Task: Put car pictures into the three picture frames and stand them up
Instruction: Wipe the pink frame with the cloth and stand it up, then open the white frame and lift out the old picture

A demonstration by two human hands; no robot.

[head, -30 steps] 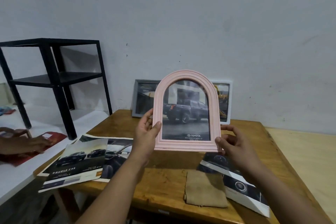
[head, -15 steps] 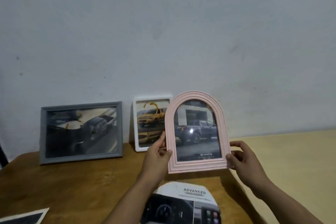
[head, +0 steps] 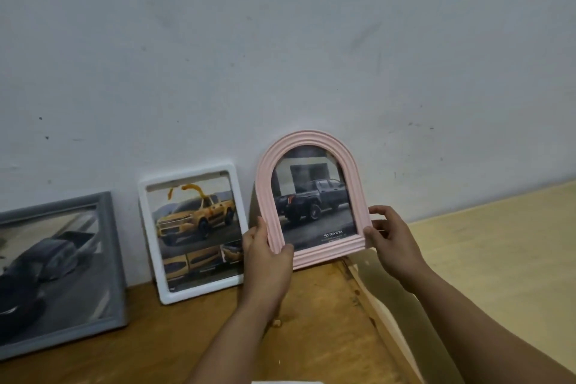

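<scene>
A pink arched picture frame [head: 310,146] with a dark pickup picture stands upright at the back of the wooden table [head: 174,340], its top close to the wall. My left hand [head: 265,256] grips its lower left edge. My right hand [head: 391,243] holds its lower right edge with the fingertips. To its left a white frame [head: 149,246] with a yellow pickup picture leans against the wall. Further left a grey frame [head: 113,259] with a dark pickup picture leans there too, partly cut off by the image edge.
The grey-white wall [head: 280,56] runs right behind the frames. The table's right edge [head: 374,299] lies just below the pink frame's right corner, with a pale floor [head: 498,259] beyond it. A white paper edge [head: 286,381] shows at the bottom.
Both hands carried the pink frame forward and down to the table's back, to the right of the white frame. The view moved closer, and the magazines dropped out of sight.
</scene>
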